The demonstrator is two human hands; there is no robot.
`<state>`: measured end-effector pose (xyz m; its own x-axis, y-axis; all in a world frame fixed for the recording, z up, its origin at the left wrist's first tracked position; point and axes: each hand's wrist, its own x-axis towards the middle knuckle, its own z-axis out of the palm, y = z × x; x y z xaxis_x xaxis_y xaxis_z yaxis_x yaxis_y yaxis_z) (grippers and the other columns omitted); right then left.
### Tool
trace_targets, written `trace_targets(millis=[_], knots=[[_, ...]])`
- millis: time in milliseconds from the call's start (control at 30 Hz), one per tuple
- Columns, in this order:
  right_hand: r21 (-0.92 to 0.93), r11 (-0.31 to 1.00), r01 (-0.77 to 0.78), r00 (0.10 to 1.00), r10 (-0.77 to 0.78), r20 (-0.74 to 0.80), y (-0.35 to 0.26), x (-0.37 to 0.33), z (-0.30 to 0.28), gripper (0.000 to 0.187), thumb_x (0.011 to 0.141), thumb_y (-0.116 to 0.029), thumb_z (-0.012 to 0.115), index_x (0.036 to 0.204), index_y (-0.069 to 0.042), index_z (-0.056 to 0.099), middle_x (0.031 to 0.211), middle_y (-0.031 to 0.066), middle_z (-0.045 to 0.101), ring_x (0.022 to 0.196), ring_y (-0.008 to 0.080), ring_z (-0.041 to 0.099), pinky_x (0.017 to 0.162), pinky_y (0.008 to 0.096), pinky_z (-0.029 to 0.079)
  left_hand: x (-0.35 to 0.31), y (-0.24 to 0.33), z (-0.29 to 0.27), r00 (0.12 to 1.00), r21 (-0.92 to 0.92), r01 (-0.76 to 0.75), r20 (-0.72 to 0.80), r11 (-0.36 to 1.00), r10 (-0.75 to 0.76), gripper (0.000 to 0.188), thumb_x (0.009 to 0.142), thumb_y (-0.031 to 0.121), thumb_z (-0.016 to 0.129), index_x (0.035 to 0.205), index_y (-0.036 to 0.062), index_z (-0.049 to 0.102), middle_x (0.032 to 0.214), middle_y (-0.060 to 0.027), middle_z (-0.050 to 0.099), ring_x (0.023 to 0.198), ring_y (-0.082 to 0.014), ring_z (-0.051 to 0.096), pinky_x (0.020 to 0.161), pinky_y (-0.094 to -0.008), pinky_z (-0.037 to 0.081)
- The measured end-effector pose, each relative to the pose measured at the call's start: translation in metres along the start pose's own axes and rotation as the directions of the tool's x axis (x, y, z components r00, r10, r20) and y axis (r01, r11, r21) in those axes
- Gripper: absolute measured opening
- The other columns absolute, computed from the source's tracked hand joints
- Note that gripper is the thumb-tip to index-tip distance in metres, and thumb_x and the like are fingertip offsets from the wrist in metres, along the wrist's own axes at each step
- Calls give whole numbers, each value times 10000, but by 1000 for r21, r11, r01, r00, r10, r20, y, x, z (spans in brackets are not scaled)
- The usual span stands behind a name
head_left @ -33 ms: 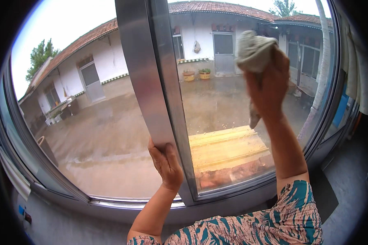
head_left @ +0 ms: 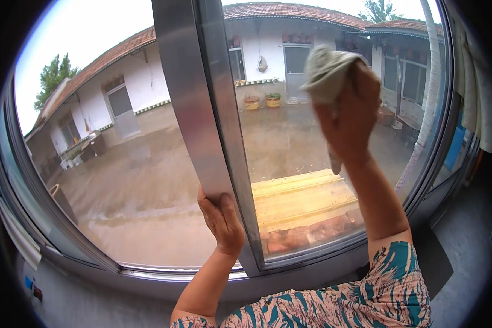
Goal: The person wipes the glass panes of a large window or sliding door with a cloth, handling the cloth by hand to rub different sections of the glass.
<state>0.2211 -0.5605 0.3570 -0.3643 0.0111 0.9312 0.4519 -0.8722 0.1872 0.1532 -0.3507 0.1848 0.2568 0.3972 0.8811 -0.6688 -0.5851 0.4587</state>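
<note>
A crumpled grey-green cloth (head_left: 331, 74) is bunched in my right hand (head_left: 351, 115), raised in front of the right-hand window pane (head_left: 290, 136). Its loose end hangs below the hand, by the wrist. My fingers are partly hidden and a little blurred. Lower down, my left hand (head_left: 222, 220) holds the edge of the upright metal window frame (head_left: 188, 93), its thumb on the face and the other fingers at the side. Both my forearms reach up from patterned short sleeves.
The metal sill track (head_left: 180, 271) runs along the bottom of the window. A pale curtain (head_left: 478, 93) hangs at the right. Beyond the glass are a yellow ridged panel (head_left: 306, 199), red bricks (head_left: 311, 232), a wet courtyard (head_left: 131, 180) and a white building with a tiled roof.
My right hand and the cloth have shifted slightly to the left and a little downward across the pane. My left hand stays in place on the frame.
</note>
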Motion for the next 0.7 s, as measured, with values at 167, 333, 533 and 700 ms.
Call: trace_targets(millis=[167,333,533,700], knots=[[174,969,178,980,-190,53,-78,-35,9,264,682,-282,659,908,-147,640,1069,87,494,1100,340,458,724,455,439,-7,-7,-8,999,50,32,-10,998,-31,354,996,159,366,1303,-16,348,1193,-144,477,1078,-233,462,961,-322,338],[207,930,303,952,-305,-22,-106,-44,21,152,707,-243,641,857,-220,636,1052,-31,528,1102,196,476,790,379,375,-12,-11,-10,995,34,90,29,995,-91,348,1006,182,367,1295,-11,358,1185,-136,479,1070,-227,461,956,-318,340],[0,939,343,939,-343,-25,-63,3,32,198,728,-256,661,922,-221,640,1042,-31,533,1057,181,495,771,364,367,-15,-25,-14,999,96,22,-30,995,-19,338,1012,187,363,1289,-7,368,1132,-116,488,1008,-206,462,923,-299,349],[2,947,323,944,-322,-70,-25,71,46,176,773,-208,662,946,-185,644,1005,-34,544,981,183,502,758,363,374,-15,-24,-7,997,160,5,-81,987,8,332,990,126,381,1284,-28,377,1155,-161,498,1007,-252,493,911,-331,376]])
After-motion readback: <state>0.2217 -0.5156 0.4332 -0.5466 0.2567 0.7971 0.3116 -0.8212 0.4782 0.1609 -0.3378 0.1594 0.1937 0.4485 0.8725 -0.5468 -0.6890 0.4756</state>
